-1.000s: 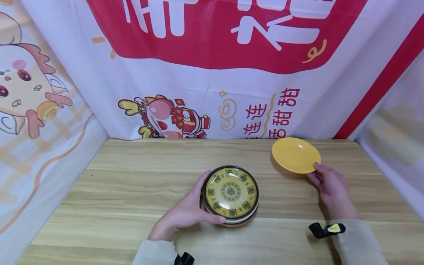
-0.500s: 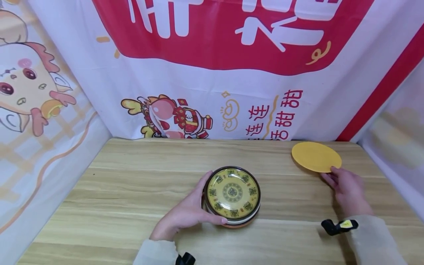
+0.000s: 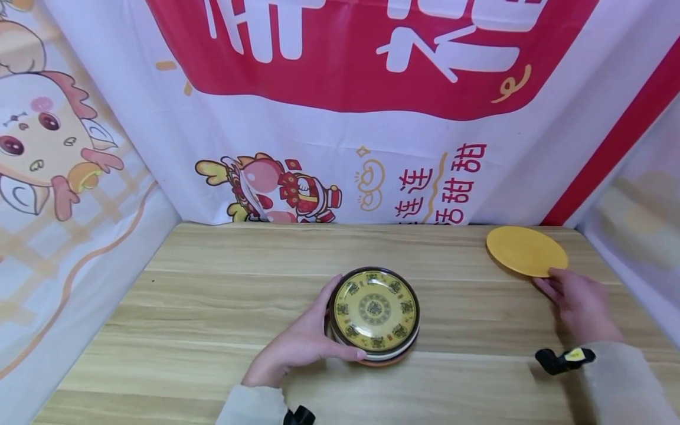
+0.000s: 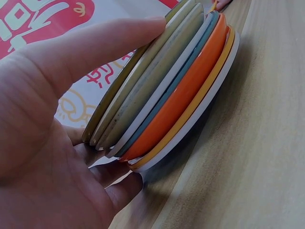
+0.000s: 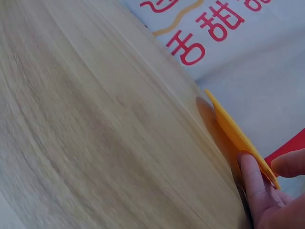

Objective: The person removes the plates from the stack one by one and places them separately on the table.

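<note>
A stack of plates [image 3: 374,310] stands on the table, topped by a yellow-green patterned plate with a dark rim. My left hand [image 3: 300,345] grips its left side, thumb at the near edge and fingers round the far side. Seen edge-on in the left wrist view, the stacked plates [image 4: 174,102] show white, teal, orange and yellow rims. Off at the far right, my right hand [image 3: 584,304] pinches the near edge of a plain yellow plate [image 3: 526,251]. In the right wrist view this yellow plate [image 5: 233,131] is tilted close over the table, with fingers beneath it and the thumb above.
The wood-grain table [image 3: 212,295] ends at a printed white and red cloth [image 3: 340,136] hanging behind it. More cloth hangs along the left [image 3: 69,177] and right sides. Black wrist cameras [image 3: 563,360] sit at both sleeves.
My right hand has carried the yellow plate to the right, towards the table's far right corner. My left hand stays on the stack, while the head view has shifted slightly.
</note>
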Demonstrator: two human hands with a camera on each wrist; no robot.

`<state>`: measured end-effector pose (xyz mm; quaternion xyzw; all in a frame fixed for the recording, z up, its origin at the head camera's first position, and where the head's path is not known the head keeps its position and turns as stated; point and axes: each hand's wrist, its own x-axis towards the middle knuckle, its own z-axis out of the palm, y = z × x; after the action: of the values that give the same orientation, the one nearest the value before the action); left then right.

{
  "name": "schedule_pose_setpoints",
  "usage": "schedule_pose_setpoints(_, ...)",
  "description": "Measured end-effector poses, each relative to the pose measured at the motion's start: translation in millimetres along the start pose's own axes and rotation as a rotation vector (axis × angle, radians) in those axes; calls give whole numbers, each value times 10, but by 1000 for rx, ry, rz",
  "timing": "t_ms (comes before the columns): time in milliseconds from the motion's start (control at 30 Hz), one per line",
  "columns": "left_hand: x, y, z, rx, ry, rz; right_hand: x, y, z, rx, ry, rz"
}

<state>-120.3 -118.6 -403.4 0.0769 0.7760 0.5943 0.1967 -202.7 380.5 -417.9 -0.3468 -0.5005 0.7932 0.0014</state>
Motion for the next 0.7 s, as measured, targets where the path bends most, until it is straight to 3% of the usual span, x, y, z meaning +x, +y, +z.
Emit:
schedule_pose_setpoints(300, -8, 10, 8, -2, -1, 3, 12, -59, -98, -125, 109, 18)
schedule_pose_setpoints(600, -13, 14, 3, 1, 0, -3, 9, -69, -158, -81, 130, -14)
schedule_pose_setpoints(700, -16, 17, 2, 5, 3, -7, 10, -78, -173, -110, 156, -18)
